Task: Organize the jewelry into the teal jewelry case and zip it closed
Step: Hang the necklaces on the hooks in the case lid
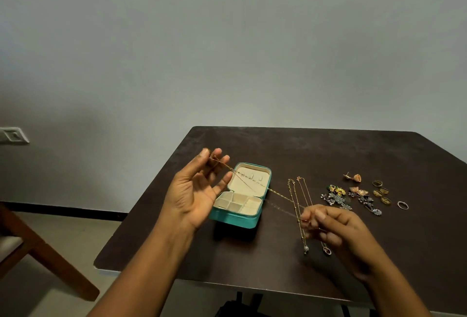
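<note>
The teal jewelry case point(233, 218) lies unzipped on the dark table, its cream lid raised at the back and its cream compartments showing in front. A thin gold chain point(278, 194) stretches across the case. My left hand point(199, 190) pinches one end of it up left of the lid; my right hand point(333, 230) pinches the other end to the right of the case. Two more necklaces point(299, 205) lie on the table under my right hand. Earrings point(353, 196) and gold rings point(381, 191) lie further right.
The dark table point(303, 149) stands against a plain grey wall, its left corner near the case. A wooden chair point(32, 248) stands off to the left on the floor. A dark bag point(240, 304) sits under the table's front edge.
</note>
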Demonstrator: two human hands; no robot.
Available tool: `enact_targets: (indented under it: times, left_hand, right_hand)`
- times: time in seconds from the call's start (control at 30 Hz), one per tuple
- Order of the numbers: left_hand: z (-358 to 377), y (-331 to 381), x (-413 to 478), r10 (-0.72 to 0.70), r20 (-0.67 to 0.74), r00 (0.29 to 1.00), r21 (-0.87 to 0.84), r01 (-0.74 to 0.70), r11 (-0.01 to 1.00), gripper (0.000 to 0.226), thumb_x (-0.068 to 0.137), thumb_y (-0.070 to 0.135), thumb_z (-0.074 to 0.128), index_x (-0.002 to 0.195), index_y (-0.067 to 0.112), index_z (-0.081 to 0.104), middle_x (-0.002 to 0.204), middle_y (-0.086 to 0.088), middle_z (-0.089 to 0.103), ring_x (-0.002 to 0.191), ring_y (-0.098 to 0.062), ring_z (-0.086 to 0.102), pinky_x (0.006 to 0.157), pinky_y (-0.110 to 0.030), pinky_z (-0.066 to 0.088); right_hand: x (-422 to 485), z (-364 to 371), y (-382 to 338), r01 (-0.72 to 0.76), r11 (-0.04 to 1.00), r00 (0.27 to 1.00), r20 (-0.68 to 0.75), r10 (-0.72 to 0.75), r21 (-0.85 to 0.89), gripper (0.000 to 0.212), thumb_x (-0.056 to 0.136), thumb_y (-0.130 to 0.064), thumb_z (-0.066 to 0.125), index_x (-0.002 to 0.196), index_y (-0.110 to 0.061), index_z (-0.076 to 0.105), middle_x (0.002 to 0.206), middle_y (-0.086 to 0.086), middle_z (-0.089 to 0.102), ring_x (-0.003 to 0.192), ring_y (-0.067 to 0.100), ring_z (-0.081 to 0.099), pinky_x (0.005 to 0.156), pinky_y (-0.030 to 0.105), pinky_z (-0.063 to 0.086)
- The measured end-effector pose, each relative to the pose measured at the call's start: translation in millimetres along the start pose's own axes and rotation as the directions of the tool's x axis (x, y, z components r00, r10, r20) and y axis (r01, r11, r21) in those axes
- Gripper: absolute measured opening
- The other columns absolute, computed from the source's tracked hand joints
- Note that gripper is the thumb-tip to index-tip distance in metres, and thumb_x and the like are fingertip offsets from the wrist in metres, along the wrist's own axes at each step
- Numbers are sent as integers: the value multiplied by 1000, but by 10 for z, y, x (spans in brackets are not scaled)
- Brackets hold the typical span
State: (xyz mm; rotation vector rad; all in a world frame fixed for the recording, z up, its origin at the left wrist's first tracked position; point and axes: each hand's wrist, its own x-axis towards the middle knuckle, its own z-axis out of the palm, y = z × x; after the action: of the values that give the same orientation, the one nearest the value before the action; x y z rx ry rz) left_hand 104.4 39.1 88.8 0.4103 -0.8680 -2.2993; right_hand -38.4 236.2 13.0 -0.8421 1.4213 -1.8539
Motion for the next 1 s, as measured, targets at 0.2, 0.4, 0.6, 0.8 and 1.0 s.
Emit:
enact_targets:
  times: [0.2,0.4,0.6,0.8,1.0]
  left_hand:
    - [-65,20,9,-107,-16,994,102,108,989,31,85,19,52,57,13,63,63,-1,62,65,-15,61,83,-37,46]
    - [-67,-47,22,-144,-59,988,180,153,972,10,77,14,57,71,9,63,63,-1,67,62,-12,62,61,-26,50]
    - [-60,-134,50,-93,-184,978,70,108,992,19,82,0,54,84,16,65,63,1,70,49,-7,49,40,-13,42]
    - [-85,-203,12,323,-19,946,758,-197,621,40,80,-10,59,112,15,65,91,0,69,65,-3,58,55,-17,51]
    - [-252,-363,25,348,639,685,739,-421,-526,49,51,0,85,96,12,70,83,-2,70,71,-22,65,51,-32,52]
  right_hand:
    - [22,4,-6,-59,848,984,-110,137,527,49,20,-32,96,51,-12,63,70,10,69,75,21,71,59,30,58]
    - [100,-51,-97,-7,784,976,-165,140,621,48,15,-27,96,49,-15,63,75,6,72,78,18,72,59,28,58]
    - [91,-119,-146,-11,820,981,-152,119,573,49,20,-31,96,53,-15,64,57,0,57,58,12,64,54,25,55]
    - [28,-79,-210,-24,900,985,-146,97,434,51,20,-37,94,56,-14,67,53,1,55,56,13,62,54,24,55]
    - [85,-99,-421,21,936,991,-133,28,351,52,22,-39,93,61,-15,70,52,-2,56,58,12,64,54,23,55]
